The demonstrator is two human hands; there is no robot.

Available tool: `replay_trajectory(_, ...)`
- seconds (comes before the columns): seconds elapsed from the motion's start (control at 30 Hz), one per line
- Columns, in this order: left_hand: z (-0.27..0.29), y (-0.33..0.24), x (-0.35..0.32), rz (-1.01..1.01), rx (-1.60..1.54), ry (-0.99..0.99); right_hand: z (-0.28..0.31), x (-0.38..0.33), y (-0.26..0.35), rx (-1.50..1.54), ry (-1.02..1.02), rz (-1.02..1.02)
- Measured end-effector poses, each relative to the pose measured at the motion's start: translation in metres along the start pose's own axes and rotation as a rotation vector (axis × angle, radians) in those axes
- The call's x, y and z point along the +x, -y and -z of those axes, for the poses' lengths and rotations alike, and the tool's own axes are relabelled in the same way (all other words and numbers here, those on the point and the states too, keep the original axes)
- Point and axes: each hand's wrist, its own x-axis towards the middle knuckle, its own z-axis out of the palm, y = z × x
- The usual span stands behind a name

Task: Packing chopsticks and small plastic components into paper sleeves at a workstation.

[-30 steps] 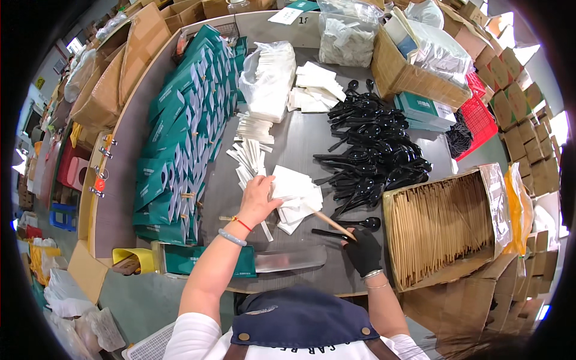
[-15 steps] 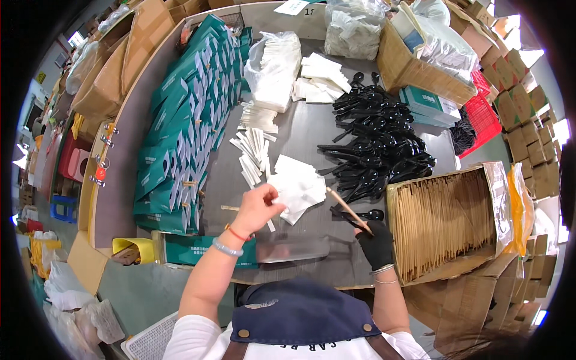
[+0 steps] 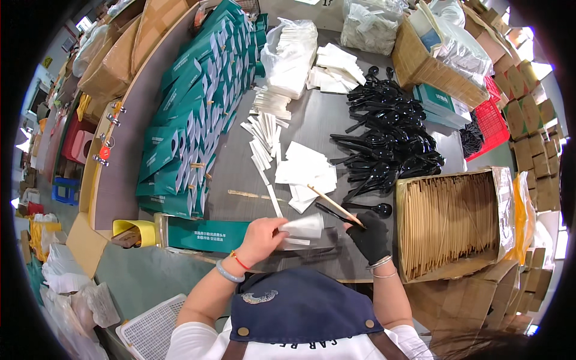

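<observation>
My left hand pinches a thin white napkin at the table's near edge. A narrow white paper strip shows just under the napkin. My right hand, in a black fingerless glove, is closed round wooden chopsticks that slant up to the left. A slim black handle, like a spoon's, sticks out beside them; its other end is hidden by the hand. Between and beyond my hands lies a loose pile of white napkins. Black plastic spoons are heaped beyond my right hand.
Green printed pouches stand in rows on the left. White paper strips lie mid-table, below a bag of white packets. A carton of wooden chopsticks stands at right. A flat green package lies along the near edge.
My left hand has come nearer to me and right, bringing a napkin off the pile. The right hand keeps the chopsticks and has shifted slightly. The whole view has shifted a little.
</observation>
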Motion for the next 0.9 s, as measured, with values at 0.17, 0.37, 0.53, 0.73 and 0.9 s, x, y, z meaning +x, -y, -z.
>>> replay_trajectory(0.17, 0.006, 0.0, 0.019, 0.12, -0.047, 0.011, 0.003, -0.003, 0.0, 0.012, -0.004, -0.079)
replay_trajectory(0.37, 0.024, -0.011, 0.018, 0.235, -0.234, 0.075, 0.004, -0.007, -0.006, 0.035, -0.065, -0.084)
replay_trajectory(0.53, 0.013, 0.002, -0.006, -0.146, 0.303, 0.08, -0.005, -0.003, 0.01, 0.0, 0.047, -0.065)
replay_trajectory(0.73, 0.003, -0.006, -0.033, -0.282, 0.5, -0.031, -0.024, -0.003, 0.024, 0.063, 0.199, -0.069)
replay_trajectory(0.9, 0.001, 0.009, -0.051, -0.382, 0.628, 0.041, -0.023, 0.003, 0.032, -0.028, 0.306, -0.04)
